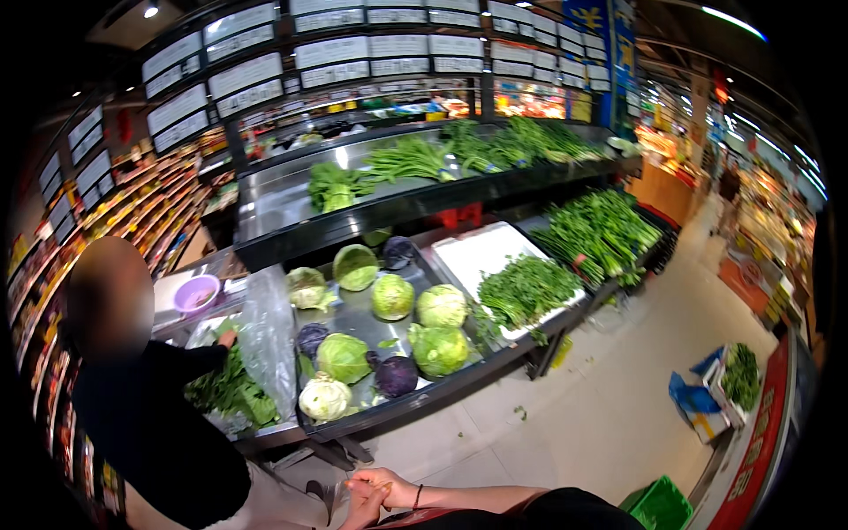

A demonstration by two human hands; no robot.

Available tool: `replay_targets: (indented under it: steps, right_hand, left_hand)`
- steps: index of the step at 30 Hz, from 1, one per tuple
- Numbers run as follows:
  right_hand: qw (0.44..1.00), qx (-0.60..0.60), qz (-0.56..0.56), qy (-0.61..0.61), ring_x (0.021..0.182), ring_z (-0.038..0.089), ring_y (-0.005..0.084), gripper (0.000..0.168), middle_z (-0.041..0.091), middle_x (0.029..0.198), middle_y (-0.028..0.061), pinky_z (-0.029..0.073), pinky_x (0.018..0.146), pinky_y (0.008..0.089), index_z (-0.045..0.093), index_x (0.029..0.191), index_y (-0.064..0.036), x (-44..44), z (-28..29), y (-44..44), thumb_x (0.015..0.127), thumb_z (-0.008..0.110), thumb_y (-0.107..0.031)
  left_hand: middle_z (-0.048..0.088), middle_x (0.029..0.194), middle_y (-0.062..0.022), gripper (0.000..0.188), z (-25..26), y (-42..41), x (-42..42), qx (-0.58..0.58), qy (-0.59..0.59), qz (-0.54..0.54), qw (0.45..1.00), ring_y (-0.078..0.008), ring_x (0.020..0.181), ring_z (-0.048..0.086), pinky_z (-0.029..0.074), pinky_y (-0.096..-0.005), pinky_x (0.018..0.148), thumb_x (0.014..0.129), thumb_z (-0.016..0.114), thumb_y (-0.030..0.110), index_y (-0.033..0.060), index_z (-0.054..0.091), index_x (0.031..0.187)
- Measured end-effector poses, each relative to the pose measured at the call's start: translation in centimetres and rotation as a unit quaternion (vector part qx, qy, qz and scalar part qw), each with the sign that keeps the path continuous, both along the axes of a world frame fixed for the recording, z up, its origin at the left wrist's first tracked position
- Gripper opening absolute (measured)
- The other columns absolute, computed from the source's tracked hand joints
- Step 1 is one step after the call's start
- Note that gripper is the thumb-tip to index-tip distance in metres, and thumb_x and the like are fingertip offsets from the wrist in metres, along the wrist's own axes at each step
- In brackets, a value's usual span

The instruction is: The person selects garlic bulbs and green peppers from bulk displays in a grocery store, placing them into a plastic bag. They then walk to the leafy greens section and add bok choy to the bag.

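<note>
At the bottom edge, my right hand [391, 487] meets my left hand [368, 507] in front of my body, fingers curled against each other. A dark bracelet [418, 497] circles my right wrist. Whether something small or clear is between the fingers cannot be made out. Beyond my hands, a dark-edged metal bin [371, 424] holds several green cabbages [438, 349] and purple cabbages [396, 376]. A pale, trimmed cabbage [324, 397] lies at its near left corner. Both hands are apart from the produce.
Left, a person [152, 424] reaches into leafy greens [242, 387] beside clear plastic sheeting [268, 331]. A purple basin [197, 295] stands behind. Right are a white foam tray [487, 246] with herbs, a box of greens [714, 424] and a green crate [659, 507]. An upper shelf [278, 199] overhangs the bin.
</note>
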State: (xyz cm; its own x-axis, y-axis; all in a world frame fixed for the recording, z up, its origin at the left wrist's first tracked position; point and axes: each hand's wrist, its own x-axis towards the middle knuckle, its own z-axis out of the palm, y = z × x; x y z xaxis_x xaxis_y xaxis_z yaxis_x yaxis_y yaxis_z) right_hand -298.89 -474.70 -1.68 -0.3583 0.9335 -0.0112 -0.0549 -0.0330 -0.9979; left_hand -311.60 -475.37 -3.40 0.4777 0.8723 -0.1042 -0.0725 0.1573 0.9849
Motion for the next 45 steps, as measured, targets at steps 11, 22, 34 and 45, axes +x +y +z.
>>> replay_targets:
  steps: [11, 22, 34, 45]
  right_hand:
    - [0.998, -0.008, -0.067, 0.015, 0.055, 0.052, 0.0085, 0.031, 0.059, 0.068, 0.0022, 0.043, 0.048, 0.0273, 0.06, 0.088, -0.004, 4.8, 1.1, -2.4, 0.095, 0.053, -0.033]
    - [0.984, 0.029, -0.157, -0.081, 0.061, 0.056, 0.0129, 0.024, 0.062, 0.068, 0.0106, 0.046, 0.059, 0.0274, 0.062, 0.09, -0.001, 9.3, 2.2, -4.8, 0.092, 0.056, -0.024]
    - [0.957, -0.014, -0.272, 0.1, 0.039, 0.046, 0.0106, 0.033, 0.054, 0.054, 0.0026, 0.035, 0.035, 0.0272, 0.059, 0.08, -0.004, 13.4, 0.0, -4.4, 0.093, 0.057, -0.034]
    - [0.955, -0.114, -0.233, 0.142, 0.038, 0.043, 0.0088, 0.037, 0.049, 0.054, -0.0005, 0.032, 0.032, 0.0253, 0.054, 0.075, -0.008, 13.7, 1.3, -6.6, 0.094, 0.054, -0.04]
  left_hand:
    - [0.059, 0.077, -0.0071, 0.024, 0.6, -1.2, 3.8, -0.03, -0.001, -0.062, 0.998, -0.0152, 0.065, 0.059, 0.046, -0.0271, 0.055, 0.093, 0.057, 0.021, -0.0028, 0.055, 0.098]
    - [0.061, 0.079, -0.0036, 0.027, 5.4, -3.6, 9.2, 0.092, 0.166, -0.133, 0.973, -0.0099, 0.068, 0.058, 0.046, -0.0246, 0.058, 0.083, 0.072, 0.017, -0.0022, 0.059, 0.096]
    - [0.056, 0.064, -0.0028, 0.025, 5.5, -3.7, 16.3, 0.096, 0.132, -0.092, 0.982, -0.0091, 0.055, 0.054, 0.041, -0.0237, 0.049, 0.089, 0.064, 0.021, -0.0022, 0.056, 0.083]
    - [0.057, 0.063, -0.0058, 0.025, 4.5, -4.4, 16.3, 0.054, 0.132, -0.085, 0.986, -0.0129, 0.049, 0.052, 0.04, -0.0253, 0.045, 0.092, 0.058, 0.022, -0.0025, 0.057, 0.087]
